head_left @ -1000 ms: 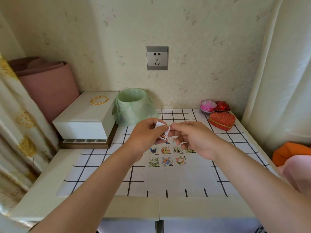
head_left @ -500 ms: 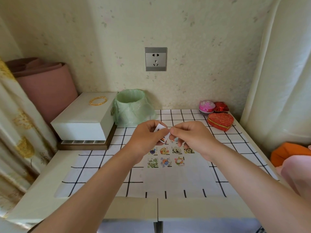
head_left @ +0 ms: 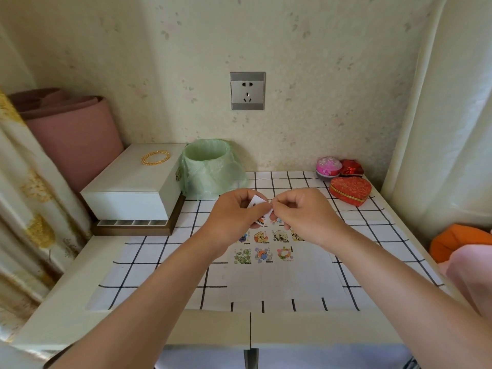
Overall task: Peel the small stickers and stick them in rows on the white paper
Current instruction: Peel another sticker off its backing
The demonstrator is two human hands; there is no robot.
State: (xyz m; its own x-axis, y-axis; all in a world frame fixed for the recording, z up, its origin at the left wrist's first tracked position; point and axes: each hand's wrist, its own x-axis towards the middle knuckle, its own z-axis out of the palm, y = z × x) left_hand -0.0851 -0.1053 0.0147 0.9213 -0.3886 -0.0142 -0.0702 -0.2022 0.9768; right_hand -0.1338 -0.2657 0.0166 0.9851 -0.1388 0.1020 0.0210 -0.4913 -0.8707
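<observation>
Fingers of my left hand (head_left: pixel 234 215) pinch the small white sticker strip (head_left: pixel 256 202), held above the far end of the white paper sheet (head_left: pixel 282 278). My right hand (head_left: pixel 306 217) pinches its right edge. Colourful cartoon stickers (head_left: pixel 262 254) sit in rows on the sheet below.

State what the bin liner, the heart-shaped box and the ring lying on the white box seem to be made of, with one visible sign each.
Bin liner: thin plastic film; pale green, translucent, crinkled.
Heart-shaped box: likely fabric-covered, matt red with an ornate pattern and gold rim; printed tin is possible.
Ring on the white box: probably metal; shiny gold, thin strands.
</observation>
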